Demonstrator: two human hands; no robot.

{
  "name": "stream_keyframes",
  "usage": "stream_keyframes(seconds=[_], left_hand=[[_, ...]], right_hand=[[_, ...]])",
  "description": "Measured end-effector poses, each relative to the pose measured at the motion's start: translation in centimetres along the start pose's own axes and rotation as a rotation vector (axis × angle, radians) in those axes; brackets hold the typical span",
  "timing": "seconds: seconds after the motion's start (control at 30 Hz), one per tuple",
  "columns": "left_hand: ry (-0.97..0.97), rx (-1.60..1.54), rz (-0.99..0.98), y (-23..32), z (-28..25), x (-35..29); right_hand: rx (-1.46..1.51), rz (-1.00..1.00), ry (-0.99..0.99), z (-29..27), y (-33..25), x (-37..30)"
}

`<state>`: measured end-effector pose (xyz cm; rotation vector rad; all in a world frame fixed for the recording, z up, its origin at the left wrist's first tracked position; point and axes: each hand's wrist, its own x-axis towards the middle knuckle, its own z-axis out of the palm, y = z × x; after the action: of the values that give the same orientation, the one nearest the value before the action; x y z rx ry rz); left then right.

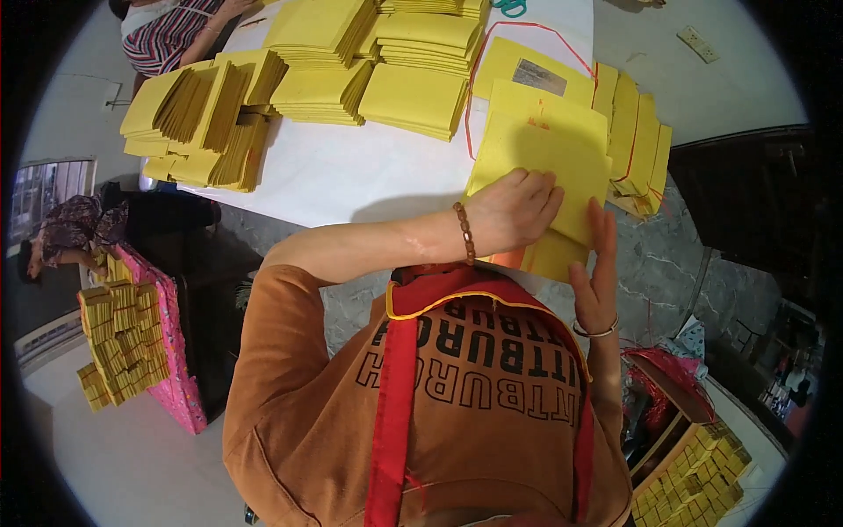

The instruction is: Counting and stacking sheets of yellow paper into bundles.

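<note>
My left hand [520, 209], with a brown bead bracelet [464, 232] on its wrist, rests on a yellow paper sheet [549, 149] with small orange marks near its top. Its fingers are curled in; whether anything is pinched under them is hidden. My right hand [599, 268], wearing a thin bangle, lies along the right edge of the yellow paper with fingers stretched and thumb apart. Beneath and beyond that sheet lies another yellow piece [575, 86] with a dark grey rectangle [539, 76]. A red cord [470, 123] loops around the left and far side of these pieces.
Stacks of folded yellow paper [413, 98] cover the far and left parts of the white table [351, 171]. More stacks [645, 140] hang at its right edge. Teal scissors [509, 7] lie far back. One person [167, 39] sits far left; another [75, 233] is beside a pink-covered table [167, 351].
</note>
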<state>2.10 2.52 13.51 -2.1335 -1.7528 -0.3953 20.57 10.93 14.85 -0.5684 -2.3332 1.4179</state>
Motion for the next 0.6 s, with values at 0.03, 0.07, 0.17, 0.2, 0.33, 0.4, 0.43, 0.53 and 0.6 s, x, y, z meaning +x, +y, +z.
stream_keyframes(seconds=[0.03,0.07,0.17,0.2,0.33,0.4,0.43,0.53,0.6], left_hand=[[0.027,-0.155,-0.021,-0.6,-0.3,0.2],[0.055,-0.310,-0.041,-1.2,-0.8,0.3],[0.292,-0.386,-0.071,-4.1,-3.5,-0.1],[0.444,-0.342,-0.121,-6.1,-3.0,-1.2],[0.239,-0.184,-0.330,-14.1,-1.5,-6.7],[0.162,-0.167,-0.364,-16.6,2.0,-9.2],[0.079,-0.019,-0.322,-17.6,3.7,-10.1],[-0.069,0.107,-0.302,-18.6,8.1,-12.9],[-0.142,0.094,-0.332,-18.7,9.3,-13.5]], right_hand=[[0.001,-0.014,0.060,-0.1,-0.1,0.2],[-0.001,-0.020,0.058,-0.2,0.0,0.3],[0.006,-0.162,0.190,-0.5,0.7,0.5],[-0.018,-0.150,0.214,-0.6,0.9,0.4],[-0.043,-0.090,0.118,-0.7,1.0,0.1],[-0.080,-0.071,0.079,-0.6,1.9,-0.2],[-0.120,-0.049,0.045,-0.4,2.3,-0.3],[-0.253,-0.040,0.037,-0.2,1.5,0.0],[-0.263,-0.039,0.033,-0.2,1.6,0.2]])
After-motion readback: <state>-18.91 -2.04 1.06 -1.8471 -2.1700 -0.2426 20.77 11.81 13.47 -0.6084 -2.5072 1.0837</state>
